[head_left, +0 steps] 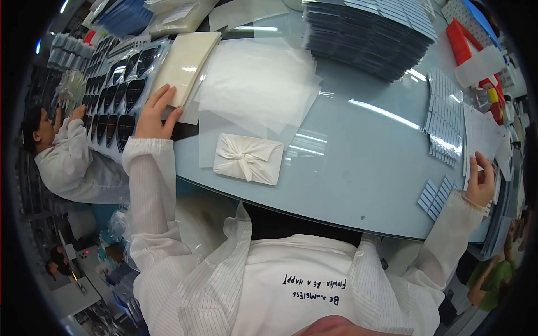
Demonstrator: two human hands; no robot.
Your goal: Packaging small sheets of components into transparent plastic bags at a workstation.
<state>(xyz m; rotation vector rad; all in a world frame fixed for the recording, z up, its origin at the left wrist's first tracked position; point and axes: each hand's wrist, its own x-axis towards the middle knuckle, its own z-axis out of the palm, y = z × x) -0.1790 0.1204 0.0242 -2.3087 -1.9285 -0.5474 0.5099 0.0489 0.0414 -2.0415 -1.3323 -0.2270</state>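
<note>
My left hand (154,116) lies with fingers and thumb apart against the near end of a flat cream packet or stack (188,61). Far to the right, my right hand (481,180) rests its loosely bent fingers on the edge of a white paper (483,131); thumb and fingers look slightly apart. Between the hands, close to the table's front edge, sits a flat rectangular bundle (272,162) wrapped in white cloth, knotted on top. It lies partly over a fanned pile of thin, translucent white sheets (258,84). Neither hand touches the bundle.
A tall block of stacked grey-blue pieces (364,42) stands at the back of the glossy table (347,179). More strips of small pieces (444,120) lie at right, near a red bin (462,42). Dark rounded panels (126,84) fill the left side, where a co-worker (73,154) reaches in.
</note>
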